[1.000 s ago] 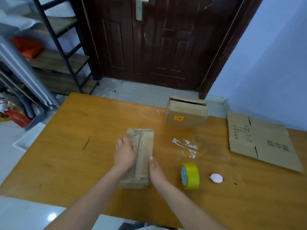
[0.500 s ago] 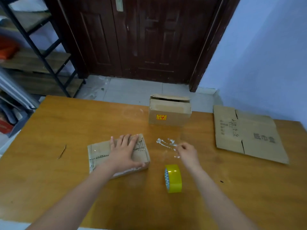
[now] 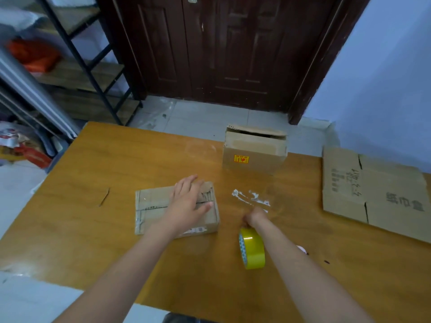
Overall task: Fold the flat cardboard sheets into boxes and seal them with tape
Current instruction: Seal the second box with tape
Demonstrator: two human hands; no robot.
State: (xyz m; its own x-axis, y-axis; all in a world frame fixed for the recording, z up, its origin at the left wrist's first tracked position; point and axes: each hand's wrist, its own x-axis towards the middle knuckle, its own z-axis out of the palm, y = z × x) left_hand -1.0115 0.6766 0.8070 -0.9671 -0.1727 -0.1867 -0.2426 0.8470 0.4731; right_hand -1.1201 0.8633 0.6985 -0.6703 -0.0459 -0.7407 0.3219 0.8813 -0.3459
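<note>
A small taped cardboard box (image 3: 152, 207) lies on the orange wooden table (image 3: 81, 241), just left of centre. My left hand (image 3: 189, 201) rests flat on its top with the fingers spread. A yellow tape roll (image 3: 253, 250) stands on edge to the right of the box. My right hand (image 3: 255, 217) curls over the roll's far rim and grips it; its fingertips are hidden. An assembled box (image 3: 254, 155) with a yellow sticker stands at the table's far edge. A flat cardboard sheet (image 3: 373, 190) with printed characters lies at the right.
Crumpled clear tape scraps (image 3: 251, 199) stick to the table beyond my right hand. A dark crack (image 3: 103, 198) marks the tabletop at the left. A metal shelf rack (image 3: 88, 73) stands at the back left, a dark wooden door (image 3: 221, 50) behind the table.
The small box was turned from lengthwise to crosswise under my left hand. My right hand left the box, passed the tape scraps and came back onto the tape roll.
</note>
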